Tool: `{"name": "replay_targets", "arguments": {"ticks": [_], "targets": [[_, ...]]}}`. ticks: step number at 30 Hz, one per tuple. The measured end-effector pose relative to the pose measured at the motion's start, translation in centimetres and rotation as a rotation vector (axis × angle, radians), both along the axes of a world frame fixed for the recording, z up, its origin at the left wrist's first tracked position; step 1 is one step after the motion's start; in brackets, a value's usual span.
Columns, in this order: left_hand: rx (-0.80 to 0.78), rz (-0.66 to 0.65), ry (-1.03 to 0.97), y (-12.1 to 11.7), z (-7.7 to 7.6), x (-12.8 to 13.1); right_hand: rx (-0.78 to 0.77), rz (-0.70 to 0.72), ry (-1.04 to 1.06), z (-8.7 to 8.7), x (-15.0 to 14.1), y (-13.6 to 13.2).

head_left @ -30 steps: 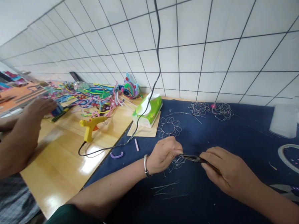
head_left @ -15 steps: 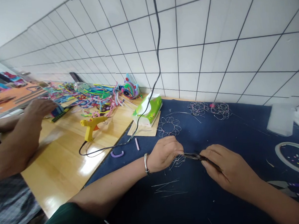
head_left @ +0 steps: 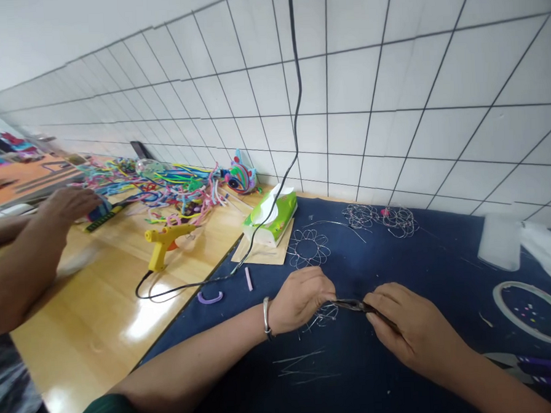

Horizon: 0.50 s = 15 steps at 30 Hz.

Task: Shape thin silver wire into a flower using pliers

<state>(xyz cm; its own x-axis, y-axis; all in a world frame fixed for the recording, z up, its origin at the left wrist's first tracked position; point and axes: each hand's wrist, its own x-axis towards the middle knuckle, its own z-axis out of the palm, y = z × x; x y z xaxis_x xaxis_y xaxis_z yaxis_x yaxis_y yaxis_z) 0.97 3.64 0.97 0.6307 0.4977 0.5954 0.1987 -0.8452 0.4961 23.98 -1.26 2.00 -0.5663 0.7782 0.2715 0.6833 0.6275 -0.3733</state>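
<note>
My right hand (head_left: 408,323) is closed round the handles of dark pliers (head_left: 354,304), whose jaws point left. The tips of the jaws meet the fingertips of my left hand (head_left: 303,300), pinched on a thin wire that my fingers mostly hide. Below and behind that hand shows a small bent wire piece (head_left: 324,316) with loops and loose ends. A flower-shaped wire ring (head_left: 308,249) lies flat on the dark blue cloth (head_left: 359,387) just beyond. Nearer me are several straight wire lengths (head_left: 300,368).
A yellow glue gun (head_left: 164,244) stands left, its black cord running past a green tissue pack (head_left: 276,216). Tangled wire loops (head_left: 399,221) lie at the back. On the right are a pale ring (head_left: 499,299) and purple-handled scissors (head_left: 538,368). Another person's arm (head_left: 37,243) rests at far left.
The whole view has shifted slightly, so the table things sit lower and a little left. Both hands keep the same hold on wire and pliers.
</note>
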Motion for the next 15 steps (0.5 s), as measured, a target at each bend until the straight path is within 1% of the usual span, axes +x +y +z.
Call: {"name": "replay_targets", "arguments": {"ticks": [3,7,10,12,15], "targets": [[0.001,0.003,-0.004,0.0,0.0,0.0,0.045,0.001,0.016,-0.3,0.0,0.0],[-0.035,0.019,-0.003,0.1,-0.1,-0.2,0.070,0.014,0.030,-1.5,0.2,0.2],[-0.088,0.051,0.000,0.2,-0.4,-0.4,0.075,0.011,0.051,-2.6,0.1,0.4],[-0.133,0.080,0.007,0.3,-0.6,-0.4,0.048,0.009,0.065,-3.2,-0.1,0.4],[-0.217,0.112,0.014,0.4,-0.5,-0.4,0.021,-0.009,0.095,-3.8,-0.4,0.4]]}}
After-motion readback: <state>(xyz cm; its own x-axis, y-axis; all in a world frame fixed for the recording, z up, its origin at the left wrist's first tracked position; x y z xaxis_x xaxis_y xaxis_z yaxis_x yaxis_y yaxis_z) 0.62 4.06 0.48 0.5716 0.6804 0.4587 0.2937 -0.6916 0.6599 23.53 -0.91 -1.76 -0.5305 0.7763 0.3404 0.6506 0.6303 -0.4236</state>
